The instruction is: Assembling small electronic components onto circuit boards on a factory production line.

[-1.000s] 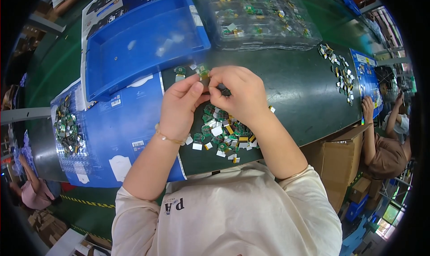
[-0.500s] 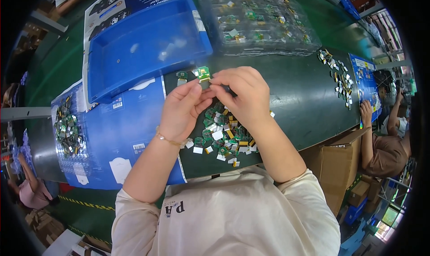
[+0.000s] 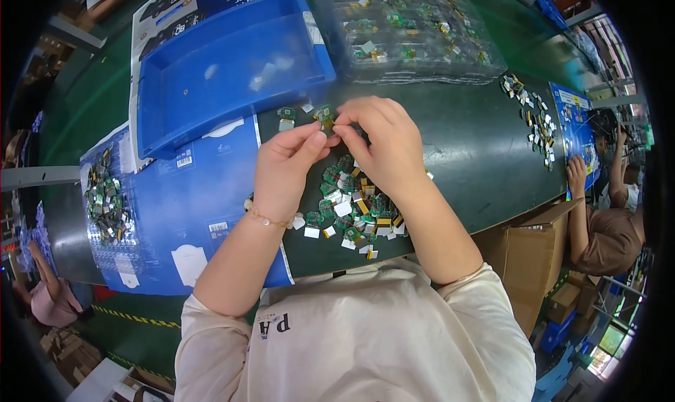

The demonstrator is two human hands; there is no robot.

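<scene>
Between my two hands, just in front of the blue bin, is a small green circuit board (image 3: 324,113) with a gold-coloured part at its lower side. My left hand (image 3: 294,152) pinches it from the left with thumb and forefinger. From the right, the fingertips of my right hand (image 3: 380,135) close on its edge. Another small circuit board (image 3: 286,118) with a white piece lies on the table left of the held one. Below my hands spreads a loose pile of circuit boards (image 3: 351,208) with white and gold-brown pieces, partly hidden by my right wrist.
A blue plastic bin (image 3: 225,117) stands at the far left on printed blue cardboard (image 3: 190,219). Stacked clear trays (image 3: 422,36) hold more boards. Further boards lie at left (image 3: 107,208) and right (image 3: 538,124). A cardboard box (image 3: 524,261) and a co-worker's arm (image 3: 576,191) are at right.
The circuit board has tilted in my fingers and moved slightly right, its face now less flat to view. My right fingertips have shifted up slightly. A small pale piece shows beside it on the table.
</scene>
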